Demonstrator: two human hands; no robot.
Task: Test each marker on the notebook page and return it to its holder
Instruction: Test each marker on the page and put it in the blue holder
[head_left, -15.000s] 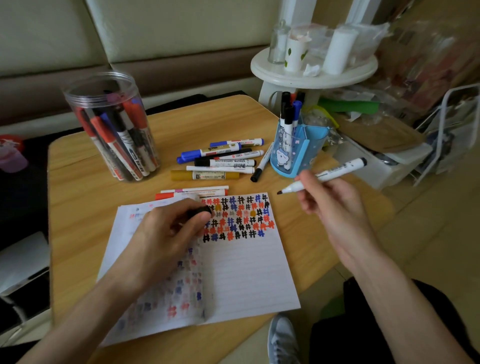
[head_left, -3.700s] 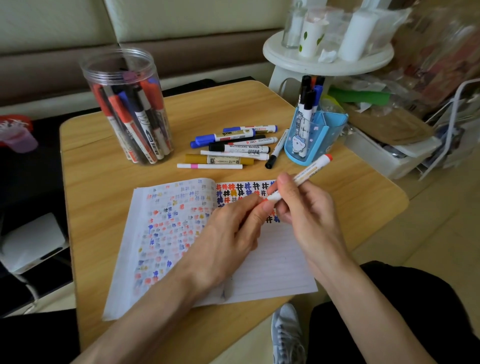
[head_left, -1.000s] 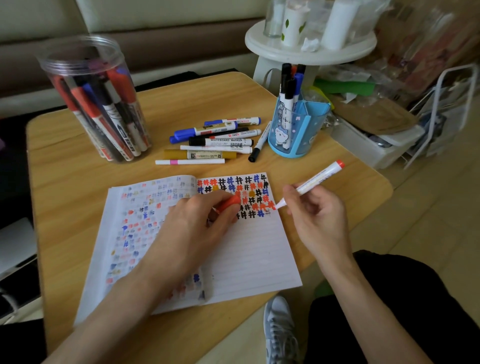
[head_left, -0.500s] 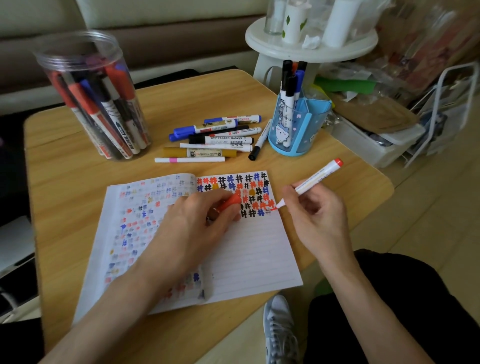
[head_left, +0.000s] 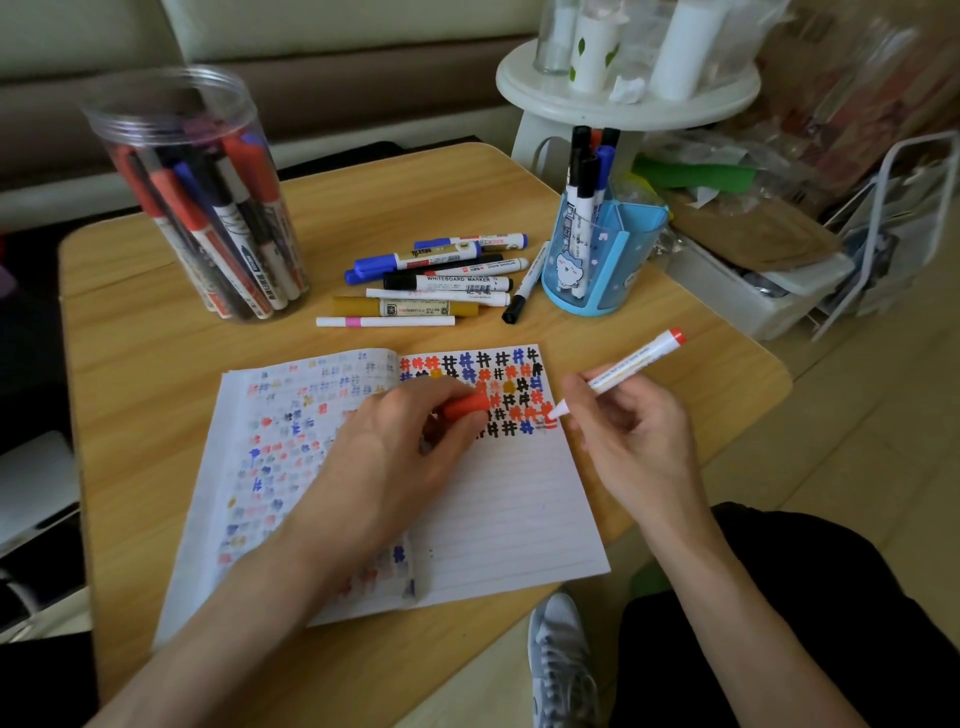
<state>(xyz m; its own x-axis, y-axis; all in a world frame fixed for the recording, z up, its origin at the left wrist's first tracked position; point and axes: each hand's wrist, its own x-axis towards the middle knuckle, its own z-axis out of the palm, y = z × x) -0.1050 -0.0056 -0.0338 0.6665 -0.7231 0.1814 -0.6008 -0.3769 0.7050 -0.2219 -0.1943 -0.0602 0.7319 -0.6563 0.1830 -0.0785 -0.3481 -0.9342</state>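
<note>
My right hand (head_left: 631, 431) pinches the red marker (head_left: 621, 373), its tip now down on the notebook page (head_left: 498, 493), touching a fresh red mark; a second ago it hovered. My left hand (head_left: 395, 457) clasps the red cap (head_left: 466, 407). At twelve o'clock, loose markers (head_left: 436, 283) on the wooden table (head_left: 156, 364); blue holder (head_left: 597, 265) at one, clear jar (head_left: 202, 208) at ten.

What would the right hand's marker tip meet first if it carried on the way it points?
Almost at once, the notebook page. The right hand aims the marker down and left, with its tip at the last red mark. Further along that line lies the left hand with the cap, though depth is unclear.
</note>
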